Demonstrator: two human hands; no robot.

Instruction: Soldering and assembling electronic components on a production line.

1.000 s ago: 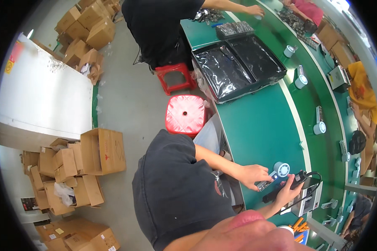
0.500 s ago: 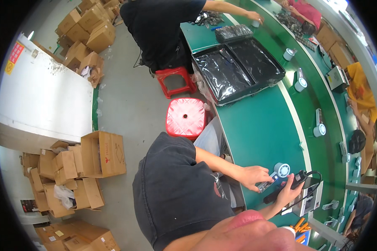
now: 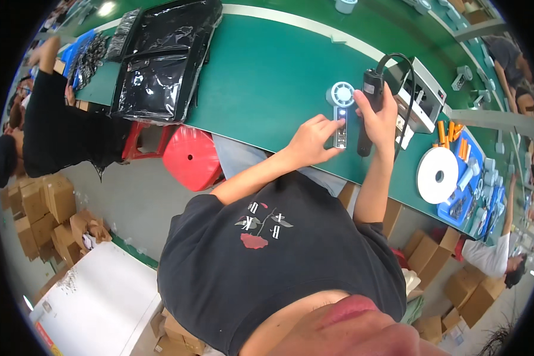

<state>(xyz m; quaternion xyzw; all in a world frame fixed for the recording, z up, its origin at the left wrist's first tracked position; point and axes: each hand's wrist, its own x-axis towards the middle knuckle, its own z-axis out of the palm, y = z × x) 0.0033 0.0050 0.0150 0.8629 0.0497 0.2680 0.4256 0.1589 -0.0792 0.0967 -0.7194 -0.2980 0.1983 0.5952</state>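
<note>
Glowing at handle [image 3: 340, 135], blue fan [image 3: 342, 94], left grip [image 3: 312, 139] pinching it, right grip [image 3: 381, 118] clasping tool [image 3: 371, 86]

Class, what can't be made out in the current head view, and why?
All in the head view:
- Black tool: middle hidden by right hand.
- Light-blue fan: handle partly covered by left hand.
- Round light-blue piece: cut off by upper edge.
- Whether co-worker in white holds anything: too small.

One fisheye camera, worn on the head, looks steeply down over the wearer's dark shirt [image 3: 314, 255], which fills the lower middle from close by. The left hand [image 3: 312, 141] and right hand [image 3: 380, 121] lie above mid-frame, over a green table [image 3: 273, 65] whose edges bend toward the dark round rim.
</note>
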